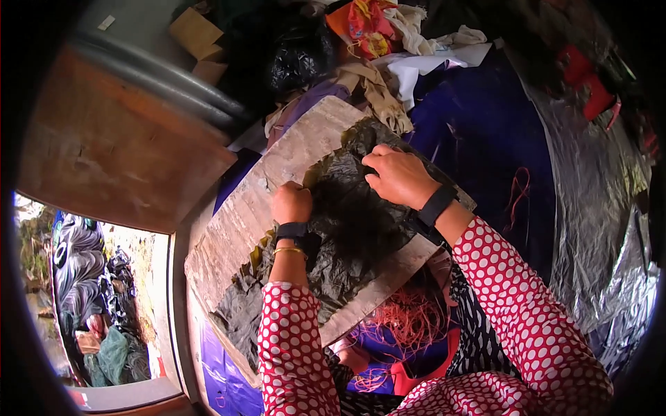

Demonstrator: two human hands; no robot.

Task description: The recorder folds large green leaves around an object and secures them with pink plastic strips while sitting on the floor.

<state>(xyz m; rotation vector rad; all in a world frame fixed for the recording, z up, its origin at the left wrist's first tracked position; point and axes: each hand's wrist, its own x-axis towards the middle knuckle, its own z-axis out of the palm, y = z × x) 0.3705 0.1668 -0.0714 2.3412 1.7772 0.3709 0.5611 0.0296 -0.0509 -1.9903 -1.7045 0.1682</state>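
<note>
A dark, wrinkled, leaf-like sheet [340, 236] with yellowish-green edges lies spread along a worn pale wooden board [239, 215] in front of me. My left hand [291, 203] is closed at the sheet's left edge, its fingertips mostly hidden. Farther up and to the right, my right hand [402, 177] is closed over the sheet's upper part, thumb and fingers bent down onto it. Whether the sheet is one piece or several layers, I cannot tell.
Tangled red string [406, 319] lies below the board's near edge. Blue sheeting [485, 132] and silvery plastic film [590, 208] cover the right side. Cloths and a black plastic bag [300, 59] are heaped behind. A brown wooden panel [125, 142] and a doorway stand at left.
</note>
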